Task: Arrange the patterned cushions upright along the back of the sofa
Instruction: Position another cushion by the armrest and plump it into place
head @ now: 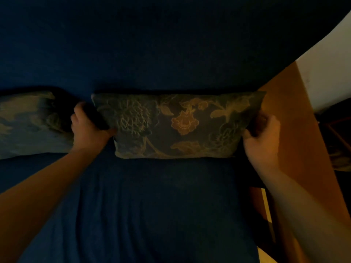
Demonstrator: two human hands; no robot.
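Floral cushion [176, 126], seen from above in dim light, standing on its long edge at the centre of the frame, where the dark blue seat [144, 205] meets the blue sofa back [152, 44] rising across the upper half. Left hand [89, 128], at centre left, has its grip clamped on the cushion's left end, thumb on the patterned front and fingers hidden behind the fabric. Right hand [262, 141], at centre right, has its grip clamped on the cushion's right end, pinching the lower corner. Both bare forearms enter from the bottom corners of the frame. Second patterned cushion [32, 124] lies at the left edge, just beside the left hand, also against the sofa back. Wooden armrest [296, 133] runs diagonally down the right side, close to the held cushion's right end, with a pale wall [330, 69] showing at upper right.
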